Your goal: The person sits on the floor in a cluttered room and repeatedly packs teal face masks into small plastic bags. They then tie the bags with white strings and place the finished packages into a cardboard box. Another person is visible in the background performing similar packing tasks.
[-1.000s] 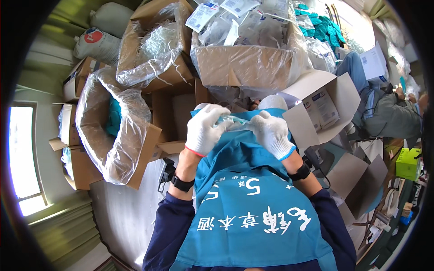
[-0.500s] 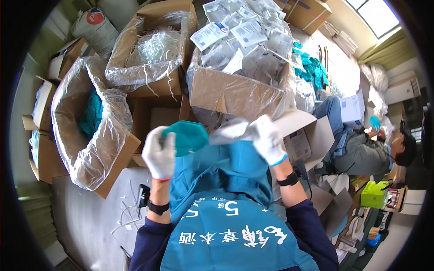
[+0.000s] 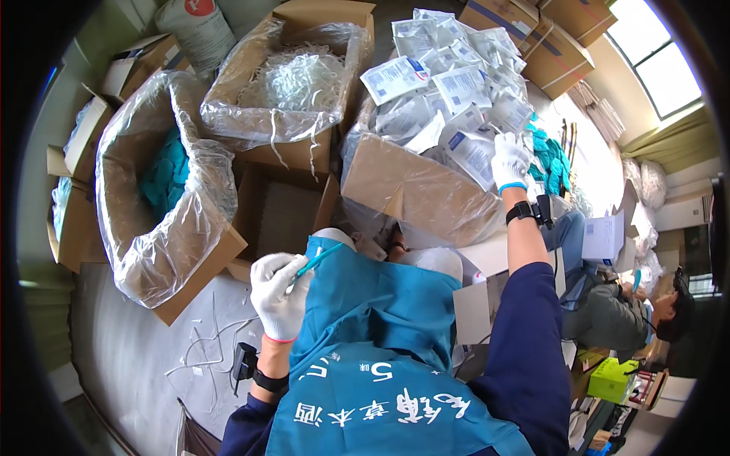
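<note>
Packet carton (image 3: 414, 182): my landmark, heaped with white packets (image 3: 464, 83).
Left hand (image 3: 277, 298): white-gloved, in front of the packet carton and to its left, by the apron (image 3: 372, 304); I see its fingers clamped on a thin teal piece (image 3: 318, 260), tilted and seen edge-on.
Right hand (image 3: 510, 161): white-gloved, over packets at the packet carton's right edge; I cannot tell whether its fingers grip one.
Lined box (image 3: 118, 186): left of the packet carton, teal pieces (image 3: 163, 178) inside.
Co-worker (image 3: 604, 315): right of the packet carton, in a grey top.
</note>
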A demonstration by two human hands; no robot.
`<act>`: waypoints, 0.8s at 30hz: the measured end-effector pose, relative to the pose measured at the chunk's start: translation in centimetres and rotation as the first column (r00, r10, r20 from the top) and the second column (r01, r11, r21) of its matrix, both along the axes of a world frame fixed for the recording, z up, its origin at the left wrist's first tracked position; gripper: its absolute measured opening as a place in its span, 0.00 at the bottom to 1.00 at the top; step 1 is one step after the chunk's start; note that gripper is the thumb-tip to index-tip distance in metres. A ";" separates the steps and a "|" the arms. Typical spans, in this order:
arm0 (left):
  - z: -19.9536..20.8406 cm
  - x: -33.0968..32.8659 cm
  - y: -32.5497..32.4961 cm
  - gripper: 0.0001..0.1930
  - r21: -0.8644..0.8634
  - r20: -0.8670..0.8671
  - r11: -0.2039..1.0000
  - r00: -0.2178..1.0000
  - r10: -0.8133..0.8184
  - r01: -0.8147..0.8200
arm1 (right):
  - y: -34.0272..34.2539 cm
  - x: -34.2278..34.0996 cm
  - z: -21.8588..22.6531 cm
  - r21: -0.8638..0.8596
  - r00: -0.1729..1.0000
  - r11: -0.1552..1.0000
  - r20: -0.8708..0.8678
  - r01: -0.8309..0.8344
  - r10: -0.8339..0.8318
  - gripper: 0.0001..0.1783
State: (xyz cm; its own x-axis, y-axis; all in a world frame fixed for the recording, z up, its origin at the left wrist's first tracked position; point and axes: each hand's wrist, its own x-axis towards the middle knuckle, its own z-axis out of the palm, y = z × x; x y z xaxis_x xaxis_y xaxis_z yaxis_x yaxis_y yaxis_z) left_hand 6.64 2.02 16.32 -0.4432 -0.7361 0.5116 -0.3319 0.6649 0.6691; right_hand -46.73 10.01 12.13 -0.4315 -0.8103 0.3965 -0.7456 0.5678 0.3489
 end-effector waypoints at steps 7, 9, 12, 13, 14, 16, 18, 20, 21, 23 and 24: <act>0.2 -0.2 0.6 0.06 0.500 -0.162 0.865 0.976 0.146 -0.046 | -3.2 2.5 -1.8 0.406 0.984 0.906 0.073 0.120 -0.163 0.27; 0.8 -0.9 0.7 0.07 0.629 -0.230 0.777 0.953 0.197 -0.009 | -3.2 2.1 -0.4 0.250 0.990 0.965 0.096 0.075 -0.102 0.32; -0.2 -1.6 0.4 0.08 0.737 -0.286 0.676 0.917 0.279 0.024 | -2.5 2.1 2.0 -0.064 0.912 0.995 0.406 0.082 -0.049 0.23; -0.5 -2.0 0.4 0.08 0.777 -0.342 0.623 0.889 0.306 0.085 | -2.4 2.1 2.7 -0.126 0.841 0.984 0.540 0.127 -0.040 0.22; -0.9 -2.5 0.3 0.07 0.779 -0.370 0.617 0.879 0.301 0.116 | -1.8 0.6 2.2 -0.213 0.896 0.975 0.444 0.071 0.031 0.24; -1.8 -2.3 0.4 0.07 0.801 -0.392 0.582 0.859 0.329 0.143 | -1.5 3.1 5.6 -0.298 0.682 0.945 0.720 0.136 0.129 0.25; -0.5 -3.2 0.8 0.08 0.839 -0.377 0.518 0.866 0.328 0.169 | 0.9 3.1 6.1 -0.295 0.799 0.955 0.566 -0.032 0.202 0.23; -0.4 -2.7 1.5 0.09 0.838 -0.351 0.527 0.882 0.314 0.146 | 1.1 7.6 6.8 -0.318 0.899 0.922 0.301 -0.221 0.319 0.27; -0.2 -2.7 1.6 0.10 0.829 -0.354 0.540 0.884 0.304 0.146 | 1.7 9.8 7.0 -0.451 0.801 0.860 0.409 -0.239 0.437 0.28; -1.2 -2.9 1.7 0.10 0.825 -0.404 0.537 0.851 0.336 0.179 | 3.8 13.7 2.8 -0.675 0.213 0.720 0.736 0.161 0.643 0.29; -1.9 -2.9 2.0 0.11 0.825 -0.422 0.534 0.831 0.363 0.186 | 4.1 18.3 2.6 -0.689 -0.042 0.698 0.705 0.194 0.708 0.31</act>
State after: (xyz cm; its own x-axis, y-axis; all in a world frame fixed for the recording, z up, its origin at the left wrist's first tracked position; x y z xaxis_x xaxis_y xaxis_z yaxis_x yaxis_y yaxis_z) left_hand 3.77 4.02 14.39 -0.2368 -0.9445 -0.2279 0.1995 -0.2768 0.9400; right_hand -28.48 14.09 14.73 -0.5275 -0.8284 0.1882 -0.2003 -0.0940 -0.9752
